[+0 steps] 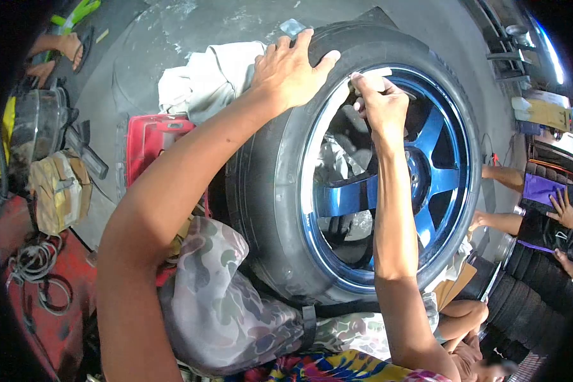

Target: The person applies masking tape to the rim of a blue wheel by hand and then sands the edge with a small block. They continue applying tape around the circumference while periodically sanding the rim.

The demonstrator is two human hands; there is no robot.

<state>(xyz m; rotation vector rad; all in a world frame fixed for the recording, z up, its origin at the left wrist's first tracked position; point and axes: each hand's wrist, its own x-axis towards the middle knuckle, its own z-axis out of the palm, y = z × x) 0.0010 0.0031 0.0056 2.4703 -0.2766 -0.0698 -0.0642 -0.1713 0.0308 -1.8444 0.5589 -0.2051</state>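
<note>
A black tire [261,172] is mounted on a glossy blue spoked wheel rim [442,172], standing close in front of my knees. My left hand [290,73] rests on the tire's tread and shoulder, fingers spread. My right hand [385,105] is at the rim's upper edge, thumb and fingers pinched on a small pale piece [379,83], which could be cloth or paper. Its exact kind is not clear. Bright light glares along the rim's left lip, and my right forearm covers part of the spokes.
A white cloth [210,79] lies over a red case [149,143] left of the tire. A taped box [60,191] and coiled cable [38,261] sit at the left. Other people sit at the right, near stacked tires [516,312]. A bare foot [70,48] shows upper left.
</note>
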